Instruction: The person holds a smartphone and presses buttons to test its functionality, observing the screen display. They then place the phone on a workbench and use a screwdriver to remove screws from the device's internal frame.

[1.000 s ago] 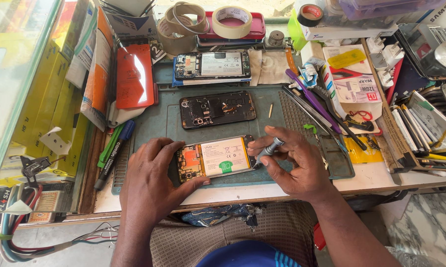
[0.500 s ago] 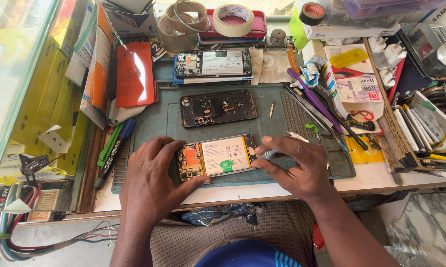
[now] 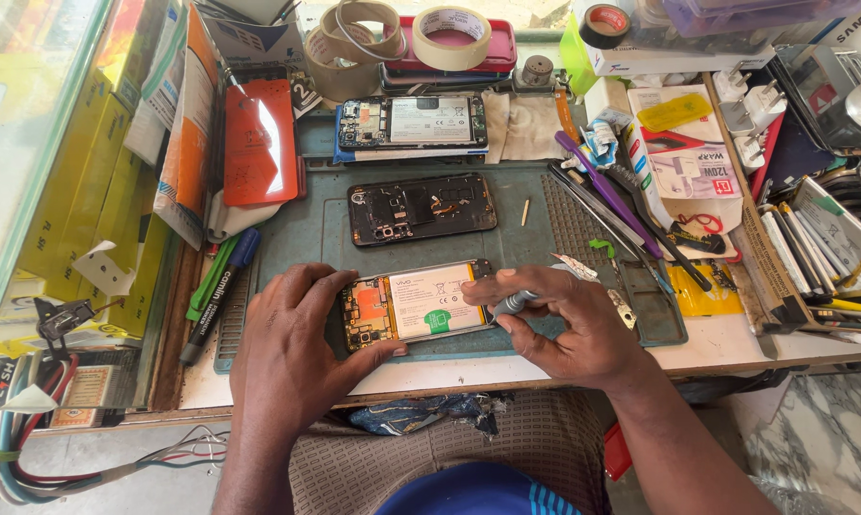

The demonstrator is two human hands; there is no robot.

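Left hand [image 3: 292,348] is steadying the opened phone [image 3: 413,305] on the mat [image 3: 302,229], near counter edge, fingers clamped on its left end. Right hand [image 3: 574,319], pinching a screwdriver [image 3: 514,302], has dropped lower, tip now meeting the phone's right end.

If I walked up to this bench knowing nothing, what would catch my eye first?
First, the opened phone at the near edge of the grey-green work mat, its white battery and orange circuit board bare. The left hand steadies its left end, while the right hand holds a small grey tool at its right end. Behind it lie a black phone frame, another open phone and rolls of tape.
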